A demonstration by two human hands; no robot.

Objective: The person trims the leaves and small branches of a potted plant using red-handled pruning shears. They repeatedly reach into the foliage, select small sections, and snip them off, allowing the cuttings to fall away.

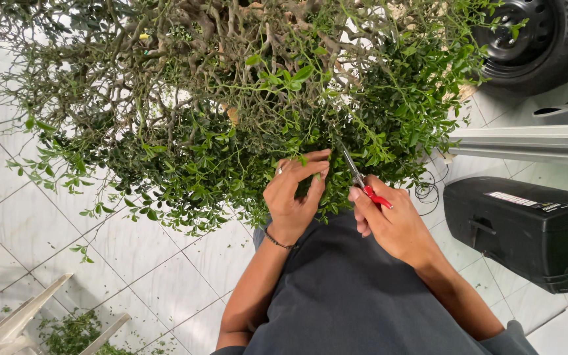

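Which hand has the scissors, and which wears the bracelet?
The right hand holds the red-handled scissors, blades pointing up into the foliage. The left hand holds the bush's leafy twigs and wears a thin dark bracelet at the wrist.

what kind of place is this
Probably a tiled home garage or carport: a car tyre stands by the white tile floor, and the right hand holds scissors in a dense bush.

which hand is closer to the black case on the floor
Right. The right hand, holding red-handled scissors, is on the same side as the black case, though apart from it. The left hand is farther off, in the bush's leaves.
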